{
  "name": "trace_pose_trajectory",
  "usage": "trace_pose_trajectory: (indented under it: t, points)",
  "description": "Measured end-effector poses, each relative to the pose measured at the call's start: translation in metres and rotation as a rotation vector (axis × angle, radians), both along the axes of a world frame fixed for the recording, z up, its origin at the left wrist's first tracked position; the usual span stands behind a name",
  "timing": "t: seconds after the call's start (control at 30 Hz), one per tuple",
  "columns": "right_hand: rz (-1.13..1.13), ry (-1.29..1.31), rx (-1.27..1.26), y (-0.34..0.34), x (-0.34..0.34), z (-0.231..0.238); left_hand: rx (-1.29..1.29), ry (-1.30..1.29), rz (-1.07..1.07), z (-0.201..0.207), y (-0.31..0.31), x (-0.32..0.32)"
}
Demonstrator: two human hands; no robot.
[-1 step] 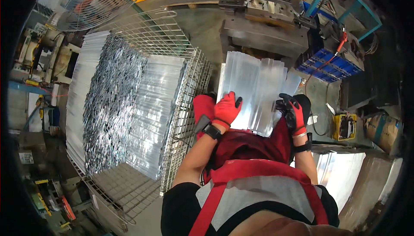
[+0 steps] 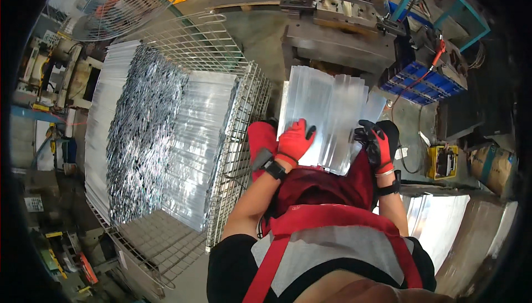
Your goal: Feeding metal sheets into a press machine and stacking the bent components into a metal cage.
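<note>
A stack of long, thin, shiny metal strips (image 2: pixel 318 98) lies in front of my lap, its near ends close to my red apron (image 2: pixel 327 192). My left hand (image 2: pixel 296 138), in a red glove, rests on the left part of the stack with its thumb and fingers apart. At the stack's right edge is my right hand (image 2: pixel 376 139), in a red and black glove. Its fingers are bent in against the strips there; their tips are partly hidden.
Left of me stands a wire mesh cage (image 2: pixel 235 153) with many metal strips in rows. A heavy machine base (image 2: pixel 338 48) is ahead. Blue crate (image 2: pixel 424 84) and yellow basket (image 2: pixel 443 162) sit to the right; a fan (image 2: pixel 119 4) is at far left.
My left hand has shifted slightly to the right over the strips. My right hand and the stack look the same.
</note>
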State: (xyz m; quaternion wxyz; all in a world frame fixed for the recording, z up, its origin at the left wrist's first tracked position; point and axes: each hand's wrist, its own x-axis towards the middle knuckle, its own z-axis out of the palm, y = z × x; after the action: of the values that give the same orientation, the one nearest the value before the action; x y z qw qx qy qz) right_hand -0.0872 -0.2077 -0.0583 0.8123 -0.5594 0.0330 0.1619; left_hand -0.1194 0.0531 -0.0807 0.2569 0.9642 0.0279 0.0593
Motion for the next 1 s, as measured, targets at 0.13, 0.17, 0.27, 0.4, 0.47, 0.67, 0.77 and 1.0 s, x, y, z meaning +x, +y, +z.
trace_pose_trajectory:
  t: [0.13, 0.17, 0.27, 0.4, 0.47, 0.67, 0.77, 1.0]
  points:
    - [0.001, 0.001, 0.016, -0.001, 0.0, 0.001, -0.062, 0.158, -0.207, 0.001, -0.045, -0.009]
    - [0.004, -0.015, 0.004, 0.001, 0.001, 0.002, -0.046, 0.198, -0.191, -0.003, -0.055, -0.007]
    - [0.009, -0.05, -0.052, 0.007, 0.0, 0.01, -0.03, 0.274, -0.168, -0.024, -0.07, -0.008]
    - [0.028, -0.065, -0.073, 0.011, -0.004, 0.014, -0.085, 0.343, -0.206, -0.027, -0.065, 0.002]
    - [0.043, -0.059, -0.02, 0.014, -0.003, 0.015, -0.098, 0.392, -0.2, -0.026, -0.063, 0.002]
    - [-0.051, -0.017, 0.021, 0.01, 0.007, 0.001, -0.219, 0.264, -0.118, 0.007, -0.054, -0.014]
    - [-0.137, -0.043, 0.058, 0.016, 0.022, -0.005, -0.614, 0.167, -0.124, 0.016, -0.05, -0.021]
    - [-0.117, -0.032, -0.26, 0.048, 0.083, 0.024, -1.748, 0.469, -0.102, 0.027, -0.062, 0.021]
